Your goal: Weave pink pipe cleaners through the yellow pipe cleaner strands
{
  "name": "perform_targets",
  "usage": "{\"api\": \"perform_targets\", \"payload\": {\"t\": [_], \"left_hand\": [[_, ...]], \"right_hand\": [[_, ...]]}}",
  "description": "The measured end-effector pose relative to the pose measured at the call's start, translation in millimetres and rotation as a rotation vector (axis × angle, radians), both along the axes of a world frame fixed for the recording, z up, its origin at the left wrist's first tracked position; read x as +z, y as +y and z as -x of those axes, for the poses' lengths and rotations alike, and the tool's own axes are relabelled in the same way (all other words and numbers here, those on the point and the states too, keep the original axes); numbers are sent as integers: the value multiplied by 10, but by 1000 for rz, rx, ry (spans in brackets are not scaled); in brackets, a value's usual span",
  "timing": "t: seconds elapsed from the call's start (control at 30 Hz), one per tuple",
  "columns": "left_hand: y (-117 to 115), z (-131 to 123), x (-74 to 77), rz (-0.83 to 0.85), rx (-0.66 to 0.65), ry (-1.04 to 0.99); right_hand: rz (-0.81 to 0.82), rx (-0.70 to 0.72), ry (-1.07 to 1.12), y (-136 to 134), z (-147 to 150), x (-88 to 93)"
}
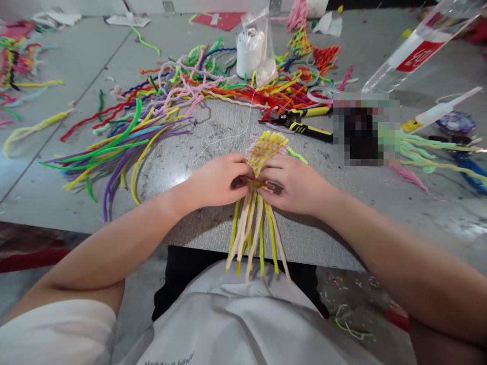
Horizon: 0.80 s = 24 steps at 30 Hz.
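A woven piece of yellow and pale pink pipe cleaners (267,145) lies in front of me, its checkered part pointing away. At its narrow waist the strands are gathered, and their loose yellow and cream ends (261,238) fan out over the table's front edge. My left hand (222,178) pinches the waist from the left. Closed on the same spot from the right is my right hand (294,183). Across the gathering, between the fingertips, runs a shiny brown piece (256,182); its exact kind is partly hidden by my fingers.
Loose colourful pipe cleaners (122,134) spread over the grey table (190,223) on the left and behind. Yellow-black pliers (308,129) lie beyond my right hand. A white bottle (246,55), a tilted clear bottle (418,48) and a nozzled tube (437,111) are farther back.
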<state>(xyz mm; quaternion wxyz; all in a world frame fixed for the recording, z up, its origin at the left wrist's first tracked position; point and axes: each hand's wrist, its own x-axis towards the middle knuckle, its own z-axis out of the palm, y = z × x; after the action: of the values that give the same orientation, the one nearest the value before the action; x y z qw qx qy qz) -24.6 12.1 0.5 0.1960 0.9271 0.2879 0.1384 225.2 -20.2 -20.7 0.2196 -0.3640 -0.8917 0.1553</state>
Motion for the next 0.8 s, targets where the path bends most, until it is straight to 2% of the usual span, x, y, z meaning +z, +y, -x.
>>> {"api": "perform_targets", "payload": {"t": [0.27,0.6,0.8], "left_hand": [[-3,-51,-22,29,-2,-26],[25,-110,-116,-72,-4,-25],[98,-11,-104,-86,-106,-68]], "right_hand": [[-30,-24,-37,15,39,-52],[-86,20,-84,67,6,-97],[-9,148,37,129,-140,-22]]}}
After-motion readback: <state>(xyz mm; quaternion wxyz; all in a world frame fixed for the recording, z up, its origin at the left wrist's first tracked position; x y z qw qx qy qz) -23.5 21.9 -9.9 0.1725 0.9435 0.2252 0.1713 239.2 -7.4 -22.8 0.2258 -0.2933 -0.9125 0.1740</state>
